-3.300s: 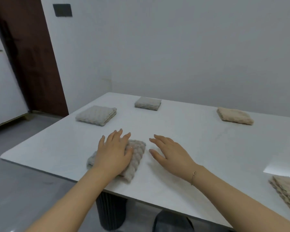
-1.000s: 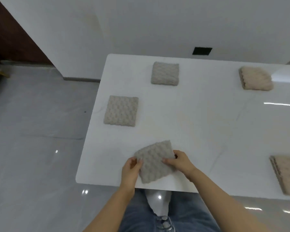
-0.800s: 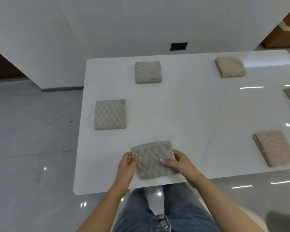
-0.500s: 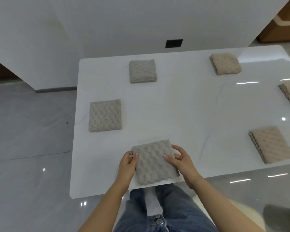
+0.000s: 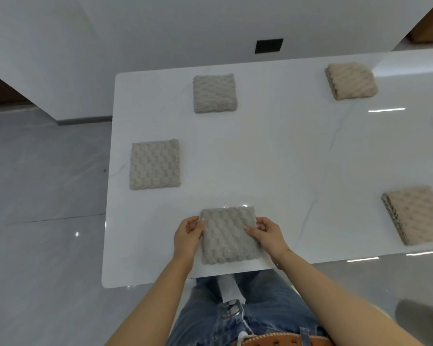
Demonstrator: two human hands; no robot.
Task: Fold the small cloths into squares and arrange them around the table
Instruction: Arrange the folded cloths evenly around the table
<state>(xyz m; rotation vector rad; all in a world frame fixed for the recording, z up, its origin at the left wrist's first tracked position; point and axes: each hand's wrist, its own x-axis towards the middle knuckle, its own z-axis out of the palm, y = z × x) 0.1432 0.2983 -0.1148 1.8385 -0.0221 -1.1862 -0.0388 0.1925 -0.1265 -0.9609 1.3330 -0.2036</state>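
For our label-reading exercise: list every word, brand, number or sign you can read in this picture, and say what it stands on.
None can be read.
The folded cloths, the white table and the wall bear no writing.
The black wall plate is blank.
The jeans buttons are too small to show any marking.

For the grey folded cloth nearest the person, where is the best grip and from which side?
Grip the grey folded cloth at its two opposite side edges, one hand from each side, as the left hand and right hand do. It lies flat and square, so a two-sided pinch likely keeps the layers together.
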